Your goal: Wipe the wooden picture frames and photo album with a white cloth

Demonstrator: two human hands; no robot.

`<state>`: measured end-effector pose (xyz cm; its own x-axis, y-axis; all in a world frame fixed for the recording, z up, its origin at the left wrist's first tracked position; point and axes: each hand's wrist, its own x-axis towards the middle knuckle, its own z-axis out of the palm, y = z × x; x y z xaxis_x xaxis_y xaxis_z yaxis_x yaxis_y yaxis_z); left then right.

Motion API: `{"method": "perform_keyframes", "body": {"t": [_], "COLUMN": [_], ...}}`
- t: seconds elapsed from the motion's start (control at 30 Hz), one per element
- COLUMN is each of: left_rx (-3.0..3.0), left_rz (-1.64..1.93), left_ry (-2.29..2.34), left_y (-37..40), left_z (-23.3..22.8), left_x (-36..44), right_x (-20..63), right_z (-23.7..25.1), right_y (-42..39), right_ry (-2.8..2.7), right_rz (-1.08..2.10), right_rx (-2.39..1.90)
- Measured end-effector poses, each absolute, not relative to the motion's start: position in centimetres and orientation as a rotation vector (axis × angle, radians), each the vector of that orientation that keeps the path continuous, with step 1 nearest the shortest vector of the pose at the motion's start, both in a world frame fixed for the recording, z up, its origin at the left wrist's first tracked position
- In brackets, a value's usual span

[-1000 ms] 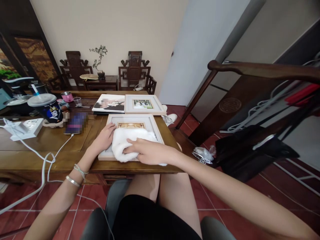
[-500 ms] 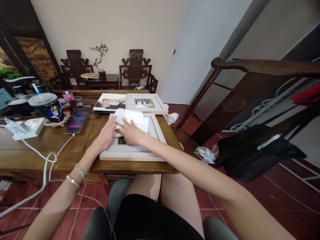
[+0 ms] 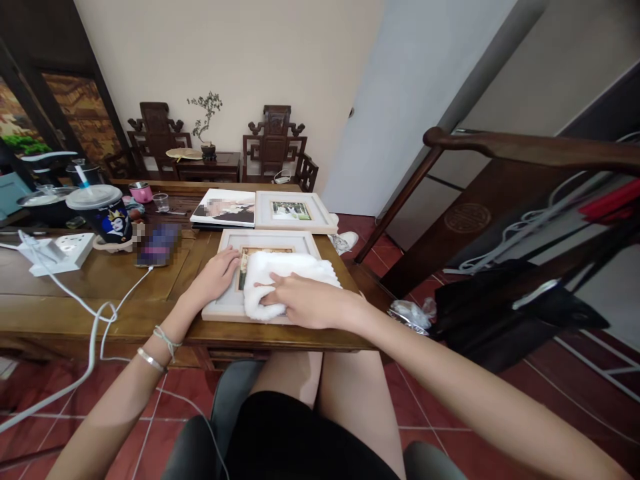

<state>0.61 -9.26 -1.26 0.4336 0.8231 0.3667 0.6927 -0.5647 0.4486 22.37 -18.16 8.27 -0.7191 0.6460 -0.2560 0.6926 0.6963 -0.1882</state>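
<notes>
A white picture frame (image 3: 227, 308) lies flat on the wooden table (image 3: 100, 293) in front of me. My right hand (image 3: 310, 301) presses a white fluffy cloth (image 3: 285, 272) onto the near half of the frame's glass. Flat on the frame's left border rests my left hand (image 3: 216, 275), fingers spread, holding the frame still. The cloth covers most of the picture inside.
Behind the frame lie a second white frame (image 3: 293, 211) and a photo print (image 3: 224, 207). To the left are a phone (image 3: 156, 245), a dark lidded cup (image 3: 107, 215), a white power strip (image 3: 60, 252) with cables. A dark wooden chair (image 3: 500, 220) stands at right.
My right hand has drawn the cloth from the frame's far end back to its near half. The left hand stayed on the frame's left border.
</notes>
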Motion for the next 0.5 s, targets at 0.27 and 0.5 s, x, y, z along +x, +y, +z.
{"method": "perform_keyframes", "body": {"t": [0.27,0.5], "left_rx": [2.453,2.485], "left_rz": [0.861,0.816], "left_ry": [1.302,1.333], "left_y": [-8.9,-9.0], "left_z": [-1.5,-1.5], "left_x": [0.3,0.3], "right_x": [19.6,23.3], "right_z": [6.5,7.7], "right_y": [-18.6,-19.4], "right_ry": [2.809,2.679], "right_rz": [-0.248,-0.169], "right_rx": [1.104,1.188]}}
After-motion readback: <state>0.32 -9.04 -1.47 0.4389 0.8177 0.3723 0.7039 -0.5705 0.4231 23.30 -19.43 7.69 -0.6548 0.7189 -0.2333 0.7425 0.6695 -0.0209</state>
